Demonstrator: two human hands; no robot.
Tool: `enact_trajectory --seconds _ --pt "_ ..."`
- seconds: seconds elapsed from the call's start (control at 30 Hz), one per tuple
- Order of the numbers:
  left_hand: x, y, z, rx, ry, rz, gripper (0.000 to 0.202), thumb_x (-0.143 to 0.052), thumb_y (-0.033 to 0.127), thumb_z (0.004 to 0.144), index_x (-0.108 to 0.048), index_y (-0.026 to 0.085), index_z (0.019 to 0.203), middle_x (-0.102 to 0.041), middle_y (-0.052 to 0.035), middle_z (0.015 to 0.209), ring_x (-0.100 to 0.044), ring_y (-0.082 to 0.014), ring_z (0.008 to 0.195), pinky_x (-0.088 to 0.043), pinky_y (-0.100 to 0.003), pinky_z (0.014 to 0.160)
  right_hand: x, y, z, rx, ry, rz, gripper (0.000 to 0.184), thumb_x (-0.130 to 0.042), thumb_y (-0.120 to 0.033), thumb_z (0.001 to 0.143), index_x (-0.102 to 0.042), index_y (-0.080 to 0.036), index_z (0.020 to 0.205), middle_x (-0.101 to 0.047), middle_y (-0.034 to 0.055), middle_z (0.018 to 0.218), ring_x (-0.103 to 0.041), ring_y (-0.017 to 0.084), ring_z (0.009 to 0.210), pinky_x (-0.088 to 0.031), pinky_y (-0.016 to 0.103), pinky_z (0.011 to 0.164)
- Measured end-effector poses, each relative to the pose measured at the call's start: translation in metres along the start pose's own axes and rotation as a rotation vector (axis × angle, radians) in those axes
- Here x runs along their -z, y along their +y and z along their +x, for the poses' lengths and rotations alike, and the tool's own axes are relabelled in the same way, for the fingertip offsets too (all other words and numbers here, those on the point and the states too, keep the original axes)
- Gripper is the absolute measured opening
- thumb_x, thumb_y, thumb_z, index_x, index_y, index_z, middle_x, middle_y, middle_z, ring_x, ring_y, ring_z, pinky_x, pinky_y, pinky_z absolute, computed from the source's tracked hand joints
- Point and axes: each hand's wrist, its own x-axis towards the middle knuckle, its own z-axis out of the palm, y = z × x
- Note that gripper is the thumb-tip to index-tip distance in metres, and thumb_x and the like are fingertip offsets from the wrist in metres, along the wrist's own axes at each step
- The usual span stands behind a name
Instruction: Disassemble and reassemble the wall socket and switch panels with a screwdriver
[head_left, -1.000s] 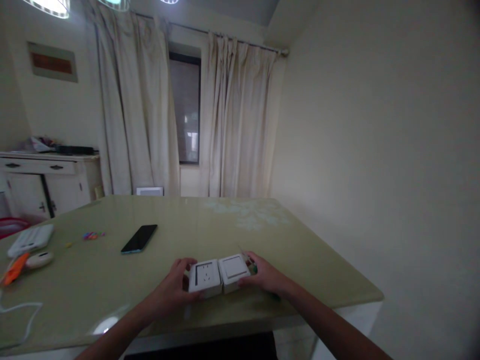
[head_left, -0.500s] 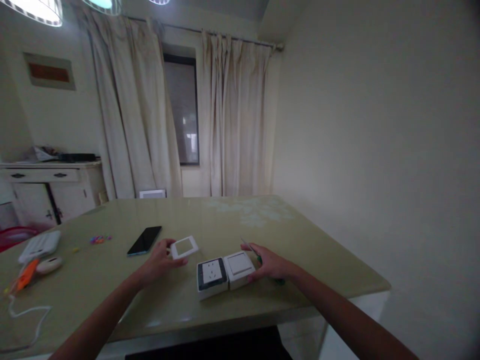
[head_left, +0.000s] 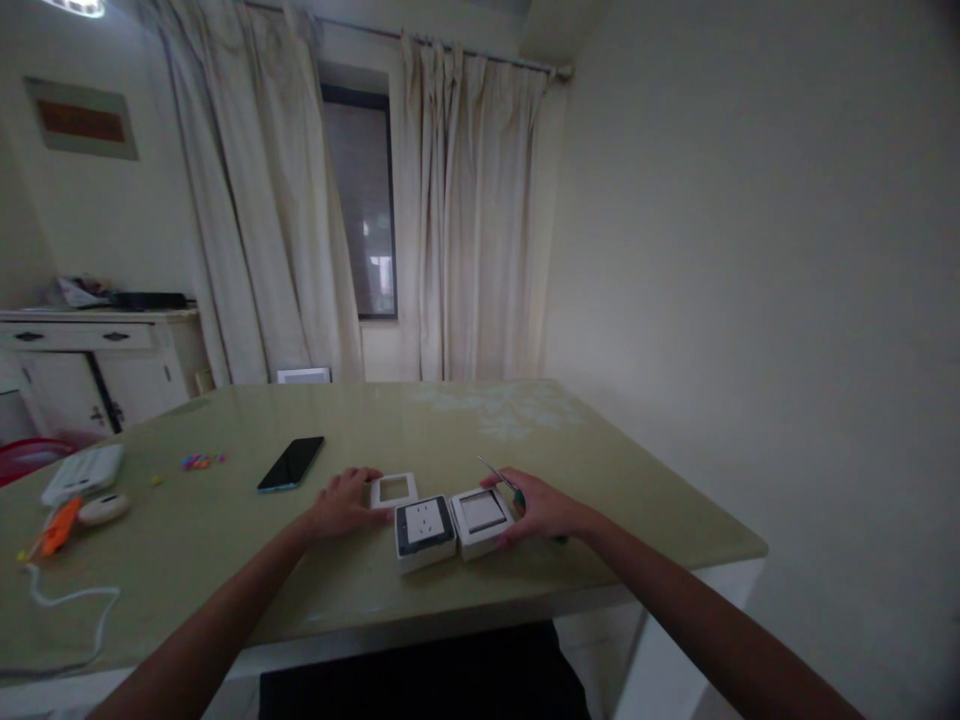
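Two white wall units sit side by side on the green table [head_left: 225, 540]: a socket [head_left: 424, 528] with its dark inner frame bared, and a switch [head_left: 482, 518] to its right. A white cover frame [head_left: 394, 489] lies flat on the table just behind the socket. My left hand [head_left: 341, 502] rests against that frame, fingers curled on its left edge. My right hand [head_left: 541, 508] holds the switch's right side and also grips a thin green-handled screwdriver [head_left: 501, 478], whose tip points up and left.
A black phone [head_left: 291, 463] lies left of the hands. Farther left are small coloured bits [head_left: 196, 461], a white remote-like device [head_left: 82, 472], a white oval object [head_left: 103, 509], an orange tool [head_left: 57, 527] and a white cable [head_left: 71, 605]. The table's right edge runs near the wall.
My left hand lifted the white cover frame off the socket, carried it left and back, and has now set it down on the table behind the socket. My right hand stayed at the switch.
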Motion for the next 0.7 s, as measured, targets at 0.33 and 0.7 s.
enact_trajectory --seconds 0.33,0.7 --pt "-0.009 0.000 -0.007 -0.058 0.050 0.091 0.093 -0.073 0.068 0.076 -0.062 0.018 0.153 -0.063 -0.0223 0.153 -0.054 -0.0502 0.144 -0.040 -0.062 0.119 0.010 0.006 0.038 -0.099 0.214 -0.064 0.072 -0.098 -0.037 0.078 -0.067 -0.018 0.140 -0.067 0.0125 0.142 -0.062 0.032 0.129 -0.051 0.046 0.110" --pt "-0.008 -0.006 -0.021 -0.269 0.269 -0.003 0.056 -0.058 0.052 0.098 -0.063 0.025 0.146 -0.066 -0.0133 0.146 -0.057 -0.0395 0.138 -0.043 -0.061 0.119 -0.009 0.026 0.106 -0.235 0.132 -0.118 0.039 -0.074 -0.037 0.105 -0.066 -0.018 0.138 -0.067 0.0121 0.142 -0.070 0.030 0.122 -0.062 0.052 0.102"
